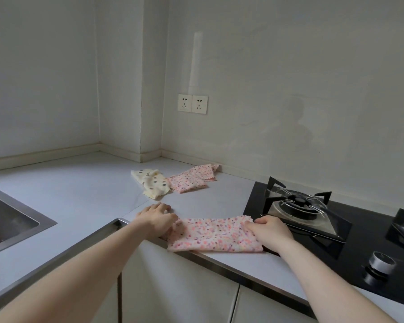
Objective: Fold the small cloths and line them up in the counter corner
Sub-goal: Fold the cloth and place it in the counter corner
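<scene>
I pinch each end of the pink speckled cloth (214, 234), left hand (158, 219) and right hand (269, 229), keeping it taut at the counter edge beside the stove (313, 217), ready to fold.

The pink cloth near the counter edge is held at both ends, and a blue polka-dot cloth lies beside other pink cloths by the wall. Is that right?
Not quite. The polka-dot cloth is cream with dark dots, not blue; the head view shows it. The rest stands: the left hand and right hand hold the pink cloth at both ends near the counter edge, and the polka-dot cloth lies beside the other pink cloths by the wall.
</scene>
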